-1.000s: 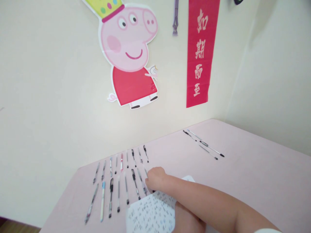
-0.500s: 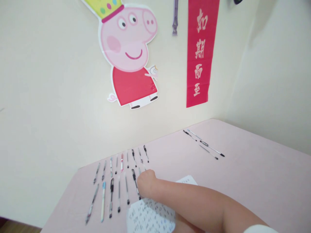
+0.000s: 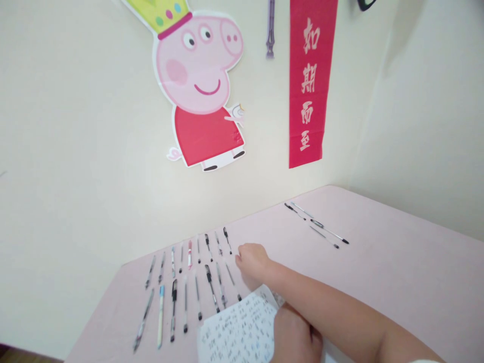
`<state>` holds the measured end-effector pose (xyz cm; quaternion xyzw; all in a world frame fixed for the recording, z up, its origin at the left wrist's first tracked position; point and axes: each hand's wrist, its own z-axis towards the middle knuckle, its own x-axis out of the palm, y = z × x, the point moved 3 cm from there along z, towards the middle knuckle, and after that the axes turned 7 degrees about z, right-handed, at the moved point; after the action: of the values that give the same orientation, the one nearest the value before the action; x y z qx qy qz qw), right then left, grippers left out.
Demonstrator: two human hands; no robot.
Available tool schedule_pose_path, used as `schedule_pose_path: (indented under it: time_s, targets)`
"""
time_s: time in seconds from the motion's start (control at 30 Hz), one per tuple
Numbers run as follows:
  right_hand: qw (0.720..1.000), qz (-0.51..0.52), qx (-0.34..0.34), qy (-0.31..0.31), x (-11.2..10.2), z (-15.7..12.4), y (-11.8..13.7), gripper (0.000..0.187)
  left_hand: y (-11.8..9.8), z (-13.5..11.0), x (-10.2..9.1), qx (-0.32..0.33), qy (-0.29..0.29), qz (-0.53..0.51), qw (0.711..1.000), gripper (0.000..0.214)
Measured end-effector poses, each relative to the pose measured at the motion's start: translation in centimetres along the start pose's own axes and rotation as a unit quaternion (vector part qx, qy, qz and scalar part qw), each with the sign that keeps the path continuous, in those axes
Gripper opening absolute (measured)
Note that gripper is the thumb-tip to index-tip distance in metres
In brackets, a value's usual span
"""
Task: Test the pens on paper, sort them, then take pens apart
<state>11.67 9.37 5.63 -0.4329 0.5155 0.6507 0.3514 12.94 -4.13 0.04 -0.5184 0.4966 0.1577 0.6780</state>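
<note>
Fingers of the right hand (image 3: 253,259) have just moved clear of a slim grey black-tipped plastic pen (image 3: 233,281), leaving it fully visible toward the far-left corner of the pink worktop (image 3: 397,282). They curl inward, any grip hidden, forearm (image 3: 333,305) stretched leftward; the left hand (image 3: 293,335) clasps white handwritten paper (image 3: 238,333).

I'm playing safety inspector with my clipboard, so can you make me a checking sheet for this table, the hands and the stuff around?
Surface: pale pink table, far edge by the wall.
Job's things: two rows of pens; a separate group of four pens toward the back; paper with writing.
Clutter: nothing seen.
Hands: right hand beside the rows, fingers curled, grip hidden; left hand at the paper's right edge, seemingly holding it.
Cables: nothing seen.
Surroundings: pig cutout, red banner, purple strip.
</note>
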Motion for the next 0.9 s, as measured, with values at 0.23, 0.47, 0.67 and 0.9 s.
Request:
schedule_pose_path:
  time_s: [0.23,0.47,0.67,0.9]
  targets:
    - [0.975,-0.028,0.209,-0.071,-4.7,-1.9,-15.3,0.026,0.1,0.1,0.3,0.004,-0.007,0.086,0.996,0.02]
    - [0.944,-0.052,0.321,-0.055,-7.0,-6.6,-23.4,0.026,0.2,0.1,0.4,0.008,-0.01,0.089,0.996,0.019]
    - [0.94,-0.065,0.332,-0.036,-6.6,-7.9,-24.4,0.026,0.1,0.0,0.1,0.011,-0.011,0.088,0.996,0.02]
    - [0.945,-0.051,0.322,0.024,-6.0,-7.2,-23.0,0.027,0.2,0.1,0.2,0.013,-0.018,0.088,0.996,0.02]
